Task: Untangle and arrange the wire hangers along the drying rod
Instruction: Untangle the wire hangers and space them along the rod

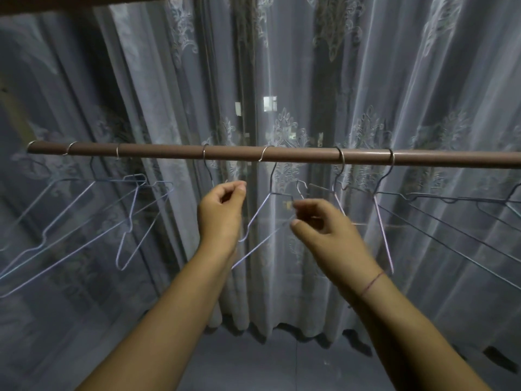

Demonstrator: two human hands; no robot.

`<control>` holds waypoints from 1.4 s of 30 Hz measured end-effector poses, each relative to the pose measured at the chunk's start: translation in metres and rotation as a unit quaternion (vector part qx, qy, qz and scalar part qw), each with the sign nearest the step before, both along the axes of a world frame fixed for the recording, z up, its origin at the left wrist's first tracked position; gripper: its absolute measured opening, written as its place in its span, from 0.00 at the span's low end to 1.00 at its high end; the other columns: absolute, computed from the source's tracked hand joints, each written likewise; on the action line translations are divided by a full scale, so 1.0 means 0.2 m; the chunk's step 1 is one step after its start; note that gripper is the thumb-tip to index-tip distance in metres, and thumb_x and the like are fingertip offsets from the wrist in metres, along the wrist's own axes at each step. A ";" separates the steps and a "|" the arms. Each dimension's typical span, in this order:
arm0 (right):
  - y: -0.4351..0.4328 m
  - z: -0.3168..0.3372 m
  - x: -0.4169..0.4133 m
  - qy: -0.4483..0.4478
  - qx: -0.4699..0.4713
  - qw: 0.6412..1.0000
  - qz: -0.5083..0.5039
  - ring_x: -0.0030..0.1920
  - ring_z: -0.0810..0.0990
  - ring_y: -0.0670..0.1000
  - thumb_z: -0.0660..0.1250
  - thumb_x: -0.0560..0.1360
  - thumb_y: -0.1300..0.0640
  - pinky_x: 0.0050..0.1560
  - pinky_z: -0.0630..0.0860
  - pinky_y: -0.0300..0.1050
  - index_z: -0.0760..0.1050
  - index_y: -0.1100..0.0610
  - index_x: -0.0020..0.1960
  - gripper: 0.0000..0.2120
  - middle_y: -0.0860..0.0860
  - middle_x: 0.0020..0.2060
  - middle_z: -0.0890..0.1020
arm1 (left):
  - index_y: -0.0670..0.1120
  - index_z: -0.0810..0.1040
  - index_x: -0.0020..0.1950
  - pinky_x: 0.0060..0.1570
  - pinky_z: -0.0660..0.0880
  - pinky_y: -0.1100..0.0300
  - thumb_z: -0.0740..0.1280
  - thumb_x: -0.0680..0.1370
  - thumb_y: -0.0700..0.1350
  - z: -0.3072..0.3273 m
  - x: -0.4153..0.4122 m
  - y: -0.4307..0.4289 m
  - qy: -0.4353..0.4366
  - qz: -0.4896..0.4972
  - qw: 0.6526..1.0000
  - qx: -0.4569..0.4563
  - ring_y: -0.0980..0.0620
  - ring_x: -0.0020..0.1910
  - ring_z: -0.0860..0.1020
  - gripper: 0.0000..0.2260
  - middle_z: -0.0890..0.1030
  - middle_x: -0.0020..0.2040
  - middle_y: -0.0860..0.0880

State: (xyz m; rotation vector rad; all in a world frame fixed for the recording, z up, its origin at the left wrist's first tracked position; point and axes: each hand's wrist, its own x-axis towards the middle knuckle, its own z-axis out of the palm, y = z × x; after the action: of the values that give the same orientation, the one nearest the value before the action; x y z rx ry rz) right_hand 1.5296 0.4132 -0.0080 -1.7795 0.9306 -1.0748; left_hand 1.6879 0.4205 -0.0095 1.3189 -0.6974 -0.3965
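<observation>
Beneath the drying rod (169, 151), one wire hanger (258, 213) is pinched by the right hand (324, 224) — the left hand (221, 213), at its nine o'clock, is seen curled, grip unclear — other hangers (380, 221) are hooked alongside.

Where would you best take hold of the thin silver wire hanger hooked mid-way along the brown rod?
Pinch the thin silver wire hanger at its short neck under the hook, reaching up from below; there nothing crosses the wire.
</observation>
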 end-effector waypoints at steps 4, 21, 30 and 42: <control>-0.02 -0.11 0.21 -0.025 0.114 0.993 0.016 0.52 0.77 0.51 0.66 0.74 0.60 0.61 0.74 0.55 0.73 0.57 0.59 0.14 0.53 0.52 0.79 | 0.43 0.80 0.57 0.55 0.73 0.61 0.62 0.78 0.40 -0.03 0.04 0.00 0.026 -0.072 0.995 0.057 0.54 0.49 0.77 0.10 0.82 0.52 0.46; -0.01 -0.13 0.58 -0.127 0.119 0.977 -0.120 0.26 0.73 0.43 0.62 0.75 0.65 0.26 0.69 0.31 0.77 0.65 0.48 0.06 0.53 0.30 0.78 | 0.46 0.79 0.42 0.36 0.70 0.66 0.63 0.78 0.41 0.00 0.27 -0.08 0.156 -0.301 0.926 0.166 0.57 0.33 0.74 0.07 0.78 0.35 0.50; -0.05 -0.07 0.53 -0.107 0.167 0.974 -0.108 0.20 0.66 0.43 0.60 0.75 0.65 0.23 0.63 0.34 0.76 0.62 0.42 0.07 0.54 0.26 0.71 | 0.45 0.74 0.35 0.23 0.70 0.69 0.62 0.79 0.43 0.03 0.19 -0.17 0.219 -0.310 0.906 0.187 0.61 0.17 0.74 0.12 0.77 0.19 0.53; -0.01 -0.30 0.23 0.010 0.108 0.987 -0.116 0.45 0.77 0.49 0.64 0.75 0.62 0.43 0.73 0.36 0.77 0.58 0.53 0.08 0.49 0.41 0.79 | 0.45 0.77 0.39 0.25 0.68 0.70 0.68 0.75 0.39 -0.27 0.20 0.02 0.131 -0.323 0.898 0.268 0.59 0.24 0.73 0.05 0.77 0.23 0.53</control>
State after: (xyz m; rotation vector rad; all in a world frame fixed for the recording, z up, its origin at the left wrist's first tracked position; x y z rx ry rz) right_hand 1.5762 0.4116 -0.0671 -1.5335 1.2428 -1.0562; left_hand 1.7272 0.4236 -0.0632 1.4765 -0.8178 -1.3606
